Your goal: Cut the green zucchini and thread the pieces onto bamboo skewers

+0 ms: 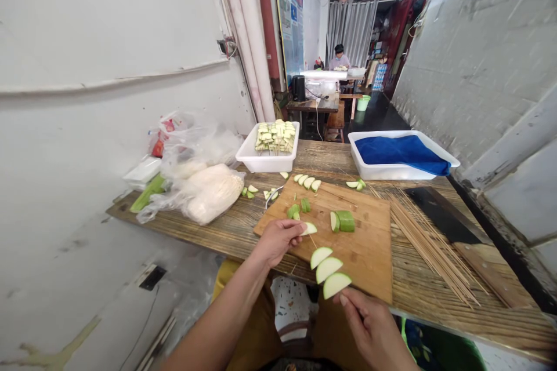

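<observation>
My left hand (277, 239) pinches a pale green zucchini slice (309, 228) over the near left part of the wooden cutting board (369, 243). My right hand (369, 322) grips the low end of a thin bamboo skewer with three half-moon zucchini slices (327, 269) threaded on it, just above the board's front edge. A zucchini end piece (343, 221) and small cut bits (298, 208) lie on the board's middle.
A pile of bamboo skewers (429, 240) lies right of the board. Behind stand a white tub of finished skewers (270, 148) and a white tub with a blue cloth (402, 153). Plastic bags (204, 185) sit left. A person sits far back.
</observation>
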The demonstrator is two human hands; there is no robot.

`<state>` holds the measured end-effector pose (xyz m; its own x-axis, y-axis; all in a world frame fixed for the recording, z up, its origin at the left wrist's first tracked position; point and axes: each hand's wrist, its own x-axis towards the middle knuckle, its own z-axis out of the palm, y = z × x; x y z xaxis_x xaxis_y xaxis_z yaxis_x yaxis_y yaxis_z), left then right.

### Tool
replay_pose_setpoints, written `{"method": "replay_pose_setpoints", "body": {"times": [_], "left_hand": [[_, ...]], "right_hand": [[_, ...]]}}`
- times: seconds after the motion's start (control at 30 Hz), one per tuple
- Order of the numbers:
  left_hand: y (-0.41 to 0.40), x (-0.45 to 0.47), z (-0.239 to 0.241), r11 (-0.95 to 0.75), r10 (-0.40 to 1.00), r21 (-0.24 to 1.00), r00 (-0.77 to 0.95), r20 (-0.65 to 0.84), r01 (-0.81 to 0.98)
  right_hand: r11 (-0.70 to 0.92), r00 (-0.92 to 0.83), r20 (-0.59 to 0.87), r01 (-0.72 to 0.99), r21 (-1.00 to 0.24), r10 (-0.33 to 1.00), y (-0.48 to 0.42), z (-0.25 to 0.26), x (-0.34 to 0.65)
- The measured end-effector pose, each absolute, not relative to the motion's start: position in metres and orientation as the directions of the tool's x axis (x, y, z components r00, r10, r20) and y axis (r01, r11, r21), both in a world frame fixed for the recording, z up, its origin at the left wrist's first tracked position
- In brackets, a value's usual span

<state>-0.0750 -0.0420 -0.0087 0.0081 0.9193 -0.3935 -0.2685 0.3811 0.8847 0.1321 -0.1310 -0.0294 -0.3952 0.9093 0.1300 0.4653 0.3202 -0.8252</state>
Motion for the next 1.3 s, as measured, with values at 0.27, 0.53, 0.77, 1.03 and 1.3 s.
{"method": "replay_pose_setpoints", "body": {"times": [0.27, 0.53, 0.77, 1.03, 1.3], "left_hand": [[-0.043, -0.072, -0.007, 0.418, 0.905, 0.849, 0.072, -0.418, -0.324], [-0.041, -0.065, -0.008, 0.45, 0.88, 0.764, 0.087, -0.466, -0.462], [-0.04, -0.066, -0.007, 0.436, 0.891, 0.763, 0.107, -0.441, -0.477], [-0.05, -0.049, -0.004, 0.351, 0.93, 0.858, 0.033, -0.366, -0.374], [-0.056, -0.064, 0.004, 0.161, 0.967, 0.963, -0.162, -0.198, -0.218]], "right_hand": [[0.323, -0.376, 0.145, 0.47, -0.822, 0.915, -0.13, -0.03, 0.131], [0.339, -0.315, 0.208, 0.452, -0.825, 0.926, -0.127, -0.033, 0.129], [0.36, -0.305, 0.24, 0.44, -0.823, 0.921, -0.127, -0.033, 0.128], [0.353, -0.256, 0.257, 0.477, -0.805, 0.932, -0.118, -0.035, 0.121], [0.389, -0.168, 0.352, 0.456, -0.801, 0.921, -0.103, -0.049, 0.116]]}}
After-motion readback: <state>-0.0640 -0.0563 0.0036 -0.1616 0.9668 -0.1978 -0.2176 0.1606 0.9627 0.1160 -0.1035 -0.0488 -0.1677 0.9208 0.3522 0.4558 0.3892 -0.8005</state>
